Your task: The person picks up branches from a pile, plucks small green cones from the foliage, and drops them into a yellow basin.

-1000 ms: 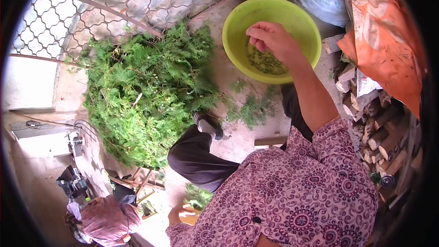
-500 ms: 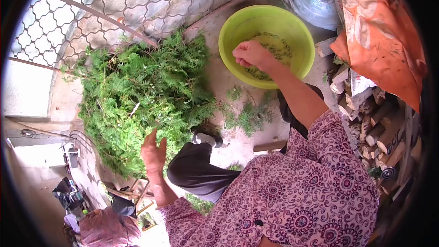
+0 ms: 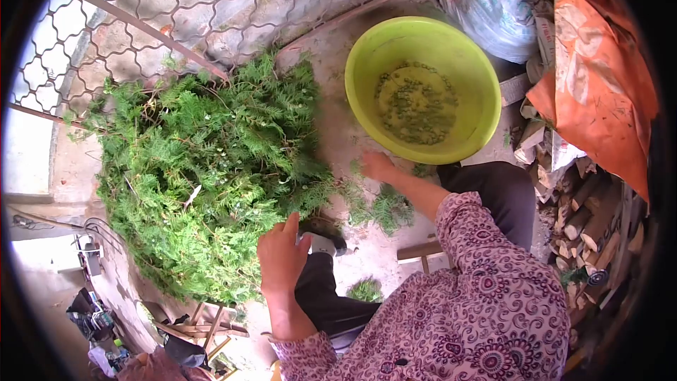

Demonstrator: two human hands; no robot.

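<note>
My left hand [image 3: 282, 254] is at the near edge of a big heap of green conifer branches [image 3: 211, 162], its fingers stretched out and thumb apart, with nothing visible in it. My right hand [image 3: 377, 167] hovers near the lower left rim of a yellow-green plastic basin [image 3: 355, 92], over the ground by loose sprigs [image 3: 391, 210]. Motion smears its fingers, so I cannot see whether it holds anything. Many small round green cones or berries [image 3: 416, 102] lie on the basin's floor.
A wire mesh panel [image 3: 282, 0] stands behind the heap. To the right are a white sack [image 3: 493, 14], an orange sheet [image 3: 592, 77] and stacked firewood [image 3: 585, 219]. My dark-trousered knees [image 3: 504, 194] flank the middle ground; a wooden frame [image 3: 211, 331] lies at lower left.
My right hand has moved from above the basin down and left to its outer side. My left hand has shifted right in the picture. The view has moved slightly.
</note>
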